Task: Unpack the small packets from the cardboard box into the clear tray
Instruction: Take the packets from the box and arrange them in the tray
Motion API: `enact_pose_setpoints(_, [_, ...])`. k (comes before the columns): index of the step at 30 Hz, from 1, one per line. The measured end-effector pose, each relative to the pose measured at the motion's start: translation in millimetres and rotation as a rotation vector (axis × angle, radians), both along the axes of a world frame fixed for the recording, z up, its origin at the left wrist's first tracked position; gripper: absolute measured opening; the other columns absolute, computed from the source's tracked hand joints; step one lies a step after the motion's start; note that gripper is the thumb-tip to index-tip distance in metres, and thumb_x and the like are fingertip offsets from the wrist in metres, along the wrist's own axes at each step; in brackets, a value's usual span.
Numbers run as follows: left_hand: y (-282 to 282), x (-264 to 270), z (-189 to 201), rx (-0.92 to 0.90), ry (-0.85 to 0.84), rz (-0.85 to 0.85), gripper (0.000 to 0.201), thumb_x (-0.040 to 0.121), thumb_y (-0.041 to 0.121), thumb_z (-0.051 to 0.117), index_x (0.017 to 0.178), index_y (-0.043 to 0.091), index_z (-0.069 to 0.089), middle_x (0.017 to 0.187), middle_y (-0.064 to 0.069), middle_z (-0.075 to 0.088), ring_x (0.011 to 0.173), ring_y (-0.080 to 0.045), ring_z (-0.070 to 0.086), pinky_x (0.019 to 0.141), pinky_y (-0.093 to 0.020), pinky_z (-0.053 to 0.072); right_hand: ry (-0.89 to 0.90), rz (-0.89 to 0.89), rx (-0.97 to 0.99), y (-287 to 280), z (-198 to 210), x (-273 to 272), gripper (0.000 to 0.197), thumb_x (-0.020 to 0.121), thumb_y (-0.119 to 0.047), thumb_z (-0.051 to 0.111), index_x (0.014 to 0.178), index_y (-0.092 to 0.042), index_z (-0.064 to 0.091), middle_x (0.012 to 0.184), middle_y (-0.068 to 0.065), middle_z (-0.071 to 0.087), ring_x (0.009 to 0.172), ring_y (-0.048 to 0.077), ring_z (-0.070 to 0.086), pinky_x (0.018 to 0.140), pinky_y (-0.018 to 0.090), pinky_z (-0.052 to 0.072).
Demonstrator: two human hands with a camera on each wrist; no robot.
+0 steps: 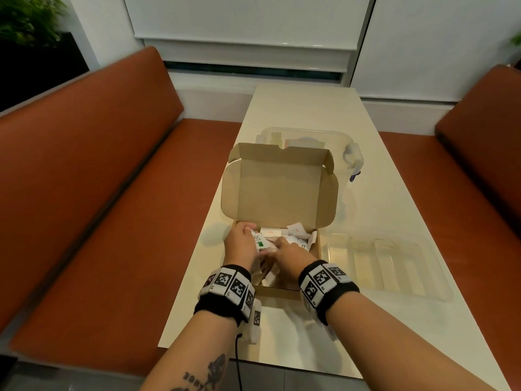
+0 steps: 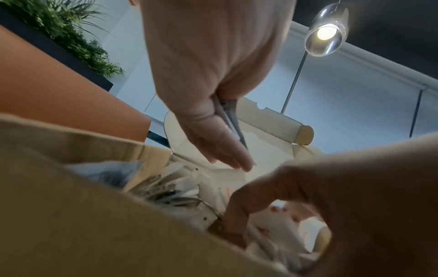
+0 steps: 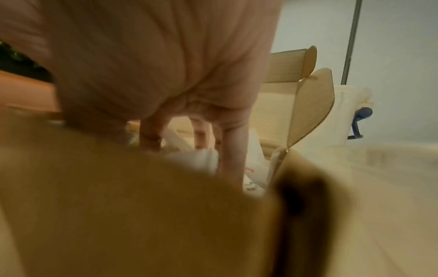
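The open cardboard box (image 1: 279, 193) sits on the table with its lid standing up. Both hands are inside it. My left hand (image 1: 242, 243) pinches a thin stack of white packets (image 2: 228, 117) between thumb and fingers; one shows a green mark (image 1: 259, 241). My right hand (image 1: 285, 246) reaches into the loose packets (image 1: 296, 232) beside it. In the left wrist view its forefinger (image 2: 246, 202) curls round some of them. The box wall hides its fingertips in the right wrist view. The clear tray (image 1: 394, 266) lies just right of the box, with nothing visible in it.
A clear lidded storage tub (image 1: 310, 135) with a blue latch stands behind the box lid. Orange benches (image 1: 84, 193) run along both sides of the narrow cream table (image 1: 380, 198). A plant (image 1: 28, 21) stands at the far left.
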State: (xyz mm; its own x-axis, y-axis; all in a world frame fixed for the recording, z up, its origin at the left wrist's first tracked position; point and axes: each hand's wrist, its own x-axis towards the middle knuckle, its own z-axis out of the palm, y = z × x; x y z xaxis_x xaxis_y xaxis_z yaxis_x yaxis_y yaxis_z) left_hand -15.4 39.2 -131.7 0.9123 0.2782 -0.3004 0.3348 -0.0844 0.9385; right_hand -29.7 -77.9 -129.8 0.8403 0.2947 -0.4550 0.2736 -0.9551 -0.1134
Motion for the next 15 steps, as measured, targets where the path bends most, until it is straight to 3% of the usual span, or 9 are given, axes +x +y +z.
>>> enact_pose_setpoints(2, [1,-1,0,-0.005,0.001,0.003,0.027,0.102,0.013,0.034,0.096,0.011,0.061,0.110,-0.017,0.058,0.091,-0.028,0.063,0.057,-0.036,0.060,-0.003,-0.019,0.041,0,2,1,0.046,0.091,-0.011,0.056,0.136,-0.013,0.044,0.142,0.015,0.037,0.110,0.031,0.056,0.095,0.038,0.049])
enact_pose_setpoints(6, [1,-1,0,-0.026,-0.001,0.026,0.027,0.102,0.013,0.034,0.095,0.011,0.060,0.110,-0.017,0.057,0.087,-0.027,0.063,0.049,-0.030,0.058,-0.012,0.030,0.041,-2,11,0,0.030,0.091,-0.009,0.052,0.119,-0.010,0.061,0.134,0.019,0.042,0.104,0.032,0.059,0.094,0.038,0.050])
enact_pose_setpoints(9, [0,-1,0,-0.029,-0.017,0.036,0.027,0.102,0.011,0.034,0.096,0.010,0.060,0.110,-0.017,0.055,0.088,-0.026,0.061,0.050,-0.029,0.058,-0.036,0.024,0.049,-6,16,2,0.032,0.092,-0.004,0.049,0.121,-0.008,0.060,0.121,0.016,0.057,0.105,0.030,0.060,0.095,0.037,0.049])
enact_pose_setpoints(15, [1,0,1,-0.003,-0.079,0.090,0.026,0.103,0.012,0.033,0.099,0.012,0.059,0.104,-0.009,0.054,0.075,-0.012,0.055,0.046,-0.024,0.056,-0.100,-0.124,0.219,-21,34,12,0.038,0.088,-0.001,0.058,0.122,-0.016,0.063,0.122,0.010,0.061,0.109,0.023,0.059,0.098,0.031,0.048])
